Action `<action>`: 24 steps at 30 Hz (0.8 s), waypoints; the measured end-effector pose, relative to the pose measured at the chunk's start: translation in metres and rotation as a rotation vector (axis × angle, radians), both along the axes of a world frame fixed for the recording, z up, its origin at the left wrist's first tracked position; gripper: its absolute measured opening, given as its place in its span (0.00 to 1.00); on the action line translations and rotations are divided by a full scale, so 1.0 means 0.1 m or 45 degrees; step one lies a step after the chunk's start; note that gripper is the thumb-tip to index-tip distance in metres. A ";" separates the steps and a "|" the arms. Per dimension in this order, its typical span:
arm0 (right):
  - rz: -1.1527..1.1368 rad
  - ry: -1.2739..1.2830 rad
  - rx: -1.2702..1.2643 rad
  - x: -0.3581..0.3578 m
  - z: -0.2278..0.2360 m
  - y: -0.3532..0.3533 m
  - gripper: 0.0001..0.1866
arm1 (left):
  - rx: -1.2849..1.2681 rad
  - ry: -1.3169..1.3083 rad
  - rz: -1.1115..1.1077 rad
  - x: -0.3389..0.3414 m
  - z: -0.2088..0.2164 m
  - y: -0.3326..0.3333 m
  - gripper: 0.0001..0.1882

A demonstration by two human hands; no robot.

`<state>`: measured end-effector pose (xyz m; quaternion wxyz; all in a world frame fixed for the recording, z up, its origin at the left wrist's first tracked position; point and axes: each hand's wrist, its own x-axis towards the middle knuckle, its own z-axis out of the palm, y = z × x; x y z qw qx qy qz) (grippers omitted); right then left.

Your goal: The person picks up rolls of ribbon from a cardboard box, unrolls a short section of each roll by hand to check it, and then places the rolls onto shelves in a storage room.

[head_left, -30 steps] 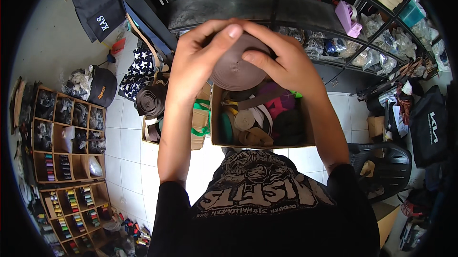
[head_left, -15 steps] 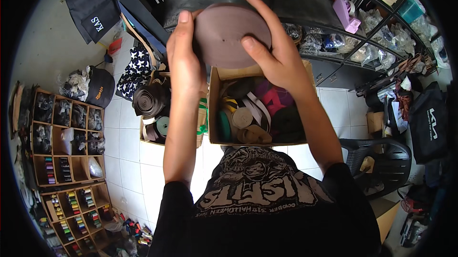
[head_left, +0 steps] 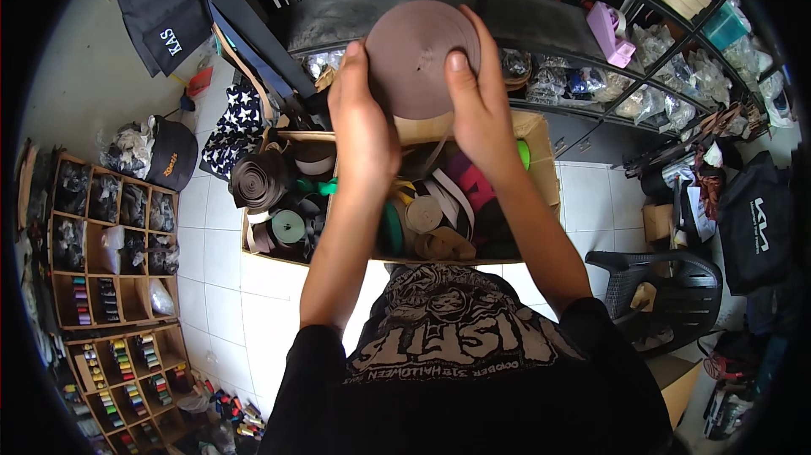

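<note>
Both hands hold one flat roll of brown webbing tape (head_left: 420, 56) face-up at chest height. The left hand (head_left: 359, 117) clasps its left edge with the thumb laid along the rim, and the right hand (head_left: 475, 98) grips the right edge with the thumb pressed on the roll's face. The roll sits above and beyond the open cardboard box (head_left: 541, 169), which lies just below the wrists and is crowded with other rolls of strap (head_left: 427, 217) in tan, green, purple and dark brown. A dark metal shelf (head_left: 541, 24) runs right behind the fingertips.

The step in hand looks like inspecting or lifting out a single roll. Whatever follows calls for keeping the coil pinched flat on both sides so its loose windings do not spring apart, and clearing the shelf edge.
</note>
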<state>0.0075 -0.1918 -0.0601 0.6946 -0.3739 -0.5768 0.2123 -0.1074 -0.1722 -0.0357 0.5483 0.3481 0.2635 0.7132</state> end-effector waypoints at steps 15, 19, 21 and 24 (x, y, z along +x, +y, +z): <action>-0.087 0.084 -0.015 -0.19 -0.06 -0.03 0.27 | -0.172 -0.163 0.224 0.28 -0.09 0.02 0.28; 0.154 -0.113 -0.138 0.16 0.14 0.04 0.26 | -0.044 -0.135 -0.183 -0.01 -0.04 0.18 0.23; 0.277 -0.293 -0.170 0.27 0.20 0.07 0.26 | -0.014 0.067 -0.212 -0.04 0.06 0.20 0.21; 0.075 -0.184 -0.167 0.08 0.25 0.00 0.26 | 0.005 0.171 -0.092 0.02 0.11 0.17 0.19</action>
